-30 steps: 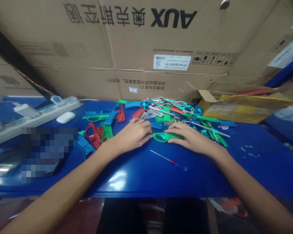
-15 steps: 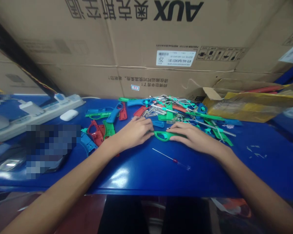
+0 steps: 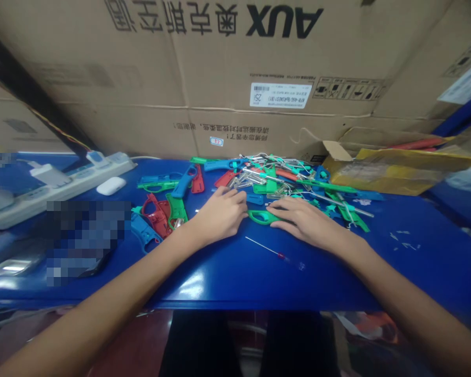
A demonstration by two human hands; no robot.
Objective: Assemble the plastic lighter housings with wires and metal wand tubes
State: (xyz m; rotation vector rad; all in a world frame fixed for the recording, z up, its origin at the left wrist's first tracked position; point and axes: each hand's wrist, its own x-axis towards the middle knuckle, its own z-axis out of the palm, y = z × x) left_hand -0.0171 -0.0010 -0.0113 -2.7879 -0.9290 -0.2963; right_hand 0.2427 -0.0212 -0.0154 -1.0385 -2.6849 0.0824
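Observation:
Both my hands meet at the middle of the blue table around a green plastic lighter casing with an oval trigger opening. My left hand is closed at its left end, its fingertips curled out of sight. From the right, my right hand grips the other end, thumb in front and fingers behind. Just nearer to me lies a thin screwdriver with a red collar and a clear handle. Behind my hands is a heap of metal lighter tubes, wires and coloured parts.
Red, green and blue casing halves lie beside my left forearm. Farther left are a white power strip, a white earbud case and blurred-out dark items. An open carton stands back right, before a large cardboard box.
The view has shifted slightly. My right hand sits a little farther left, closer to my left hand, and both still hold the green lighter casing.

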